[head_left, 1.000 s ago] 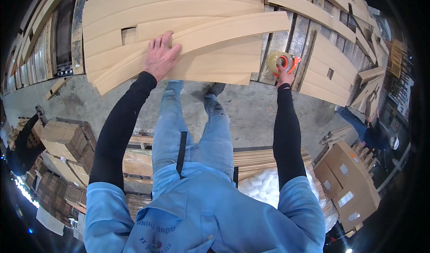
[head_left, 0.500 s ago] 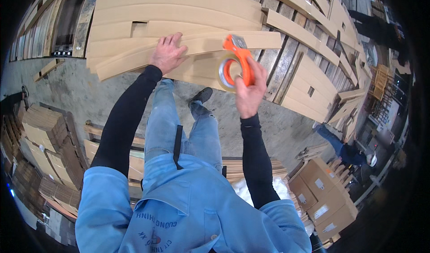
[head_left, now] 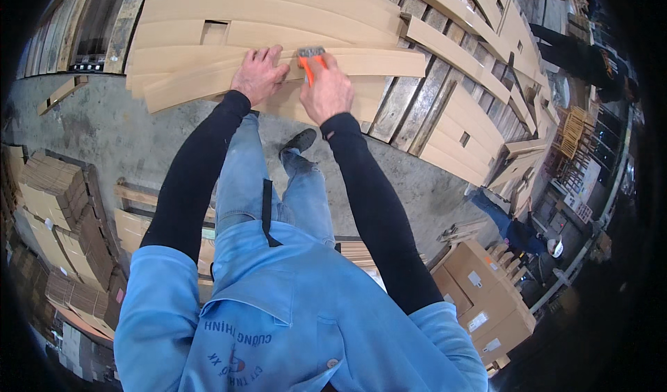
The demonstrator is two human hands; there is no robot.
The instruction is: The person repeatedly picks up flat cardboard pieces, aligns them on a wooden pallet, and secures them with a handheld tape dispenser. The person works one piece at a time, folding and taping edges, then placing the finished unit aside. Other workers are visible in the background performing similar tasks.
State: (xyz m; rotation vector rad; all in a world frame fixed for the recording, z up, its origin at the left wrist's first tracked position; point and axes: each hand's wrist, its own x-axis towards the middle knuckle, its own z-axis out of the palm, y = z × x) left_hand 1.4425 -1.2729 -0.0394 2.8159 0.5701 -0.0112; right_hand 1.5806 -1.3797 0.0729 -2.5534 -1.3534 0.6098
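My left hand point(head_left: 260, 76) lies on a long folded cardboard strip point(head_left: 385, 63), fingers spread over its top. Close to its right, my right hand point(head_left: 326, 90) is closed around an orange tape dispenser point(head_left: 309, 64). The dispenser's grey metal head touches or hovers just over the strip; I cannot tell which. My right hand hides the tape roll. Beneath the strip is a larger flat cardboard sheet point(head_left: 271, 10) with a rectangular cut-out, lying on wooden pallet slats point(head_left: 406, 104).
More cardboard sheets point(head_left: 462, 138) and strips point(head_left: 451, 52) lie to the right. Stacked cardboard point(head_left: 55, 190) stands at the lower left, brown cartons point(head_left: 479, 302) at the lower right. Another person point(head_left: 521, 232) is at the right; a dark-clothed person point(head_left: 583, 62) is farther off.
My right hand has brought the tape dispenser left and down onto or close above the cardboard strip, beside my left hand. The left hand stays on the strip.
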